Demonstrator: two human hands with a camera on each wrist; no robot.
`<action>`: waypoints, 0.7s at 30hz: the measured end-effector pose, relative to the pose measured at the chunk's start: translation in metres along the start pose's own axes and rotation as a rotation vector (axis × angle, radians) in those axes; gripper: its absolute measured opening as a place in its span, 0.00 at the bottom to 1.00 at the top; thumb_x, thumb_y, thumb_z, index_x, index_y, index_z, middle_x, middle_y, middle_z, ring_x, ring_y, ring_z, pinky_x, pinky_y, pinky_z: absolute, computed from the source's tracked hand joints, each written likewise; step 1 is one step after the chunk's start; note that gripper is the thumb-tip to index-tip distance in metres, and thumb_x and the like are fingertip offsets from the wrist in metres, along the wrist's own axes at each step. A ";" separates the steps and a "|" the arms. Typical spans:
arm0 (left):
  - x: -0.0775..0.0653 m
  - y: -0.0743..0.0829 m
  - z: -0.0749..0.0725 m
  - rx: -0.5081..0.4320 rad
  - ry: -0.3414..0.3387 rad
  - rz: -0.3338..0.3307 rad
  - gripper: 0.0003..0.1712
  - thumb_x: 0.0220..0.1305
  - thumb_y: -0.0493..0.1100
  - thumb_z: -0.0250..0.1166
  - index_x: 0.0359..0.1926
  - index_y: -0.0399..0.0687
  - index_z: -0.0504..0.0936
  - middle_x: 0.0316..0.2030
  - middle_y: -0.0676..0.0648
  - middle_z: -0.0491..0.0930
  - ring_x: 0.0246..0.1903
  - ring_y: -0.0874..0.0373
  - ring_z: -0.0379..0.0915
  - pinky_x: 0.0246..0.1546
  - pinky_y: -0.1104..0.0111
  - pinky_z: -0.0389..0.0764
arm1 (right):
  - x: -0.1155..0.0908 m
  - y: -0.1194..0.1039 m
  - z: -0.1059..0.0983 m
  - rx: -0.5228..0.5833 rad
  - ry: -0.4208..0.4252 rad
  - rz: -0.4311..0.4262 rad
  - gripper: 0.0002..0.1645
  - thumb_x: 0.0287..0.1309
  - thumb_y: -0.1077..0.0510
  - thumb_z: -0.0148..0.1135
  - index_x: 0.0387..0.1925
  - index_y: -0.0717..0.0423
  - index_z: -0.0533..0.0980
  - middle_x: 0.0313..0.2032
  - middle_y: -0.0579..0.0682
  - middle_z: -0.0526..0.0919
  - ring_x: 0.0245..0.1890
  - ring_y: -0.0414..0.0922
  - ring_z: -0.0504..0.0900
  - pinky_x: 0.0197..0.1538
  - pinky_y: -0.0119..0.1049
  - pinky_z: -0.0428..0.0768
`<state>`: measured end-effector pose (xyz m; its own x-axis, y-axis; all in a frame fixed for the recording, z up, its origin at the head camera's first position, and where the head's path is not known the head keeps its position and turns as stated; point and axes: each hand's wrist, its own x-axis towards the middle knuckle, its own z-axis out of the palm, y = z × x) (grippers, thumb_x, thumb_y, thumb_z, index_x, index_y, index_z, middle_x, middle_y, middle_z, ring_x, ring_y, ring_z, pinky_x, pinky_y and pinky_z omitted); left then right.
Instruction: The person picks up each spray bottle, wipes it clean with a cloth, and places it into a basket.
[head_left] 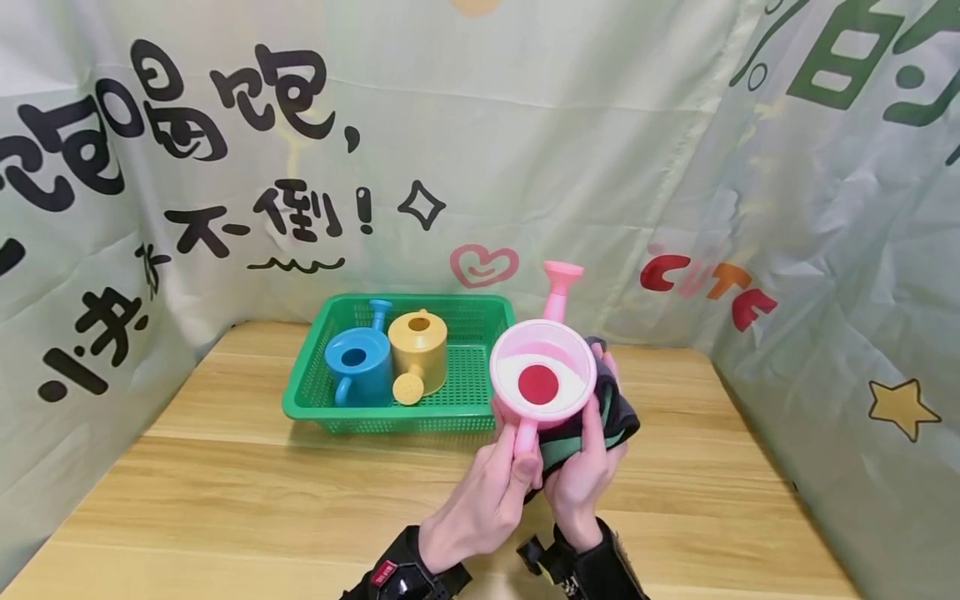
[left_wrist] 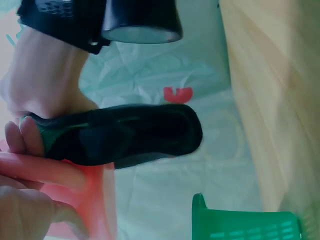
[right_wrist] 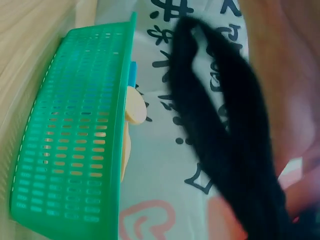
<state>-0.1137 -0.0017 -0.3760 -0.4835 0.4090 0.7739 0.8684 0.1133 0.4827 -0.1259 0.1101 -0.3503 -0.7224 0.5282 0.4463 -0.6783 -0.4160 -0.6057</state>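
Note:
A pink watering can [head_left: 538,404] is held up above the table, its round top with a red circle facing the head camera and its spout pointing away. My left hand [head_left: 480,504] grips the can's handle. On the can's right side, my right hand [head_left: 587,475] holds a dark cloth [head_left: 621,417] with a green band against the wall. The left wrist view shows the dark cloth [left_wrist: 145,135] hanging beside the pink can [left_wrist: 102,200]. A blurred loop of the cloth [right_wrist: 200,100] crosses the right wrist view. Part of the right fingers is hidden behind can and cloth.
A green basket [head_left: 405,421] stands on the wooden table [head_left: 300,517], left of the hands. Inside it are a blue watering can [head_left: 367,375] and a yellow watering can [head_left: 431,346]. Printed fabric [head_left: 585,150] walls the table at the back and sides.

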 end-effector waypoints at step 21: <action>0.003 0.005 -0.007 0.221 -0.081 0.048 0.21 0.82 0.51 0.34 0.38 0.43 0.66 0.26 0.53 0.61 0.27 0.65 0.63 0.75 0.41 0.53 | 0.018 -0.004 -0.011 0.184 0.044 0.193 0.28 0.70 0.52 0.59 0.66 0.60 0.69 0.54 0.49 0.83 0.53 0.43 0.79 0.57 0.34 0.77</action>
<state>-0.1114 -0.0063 -0.3683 -0.4384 0.4888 0.7542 0.8975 0.2836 0.3378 -0.1348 0.1294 -0.3472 -0.8369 0.4562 0.3026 -0.5445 -0.6372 -0.5454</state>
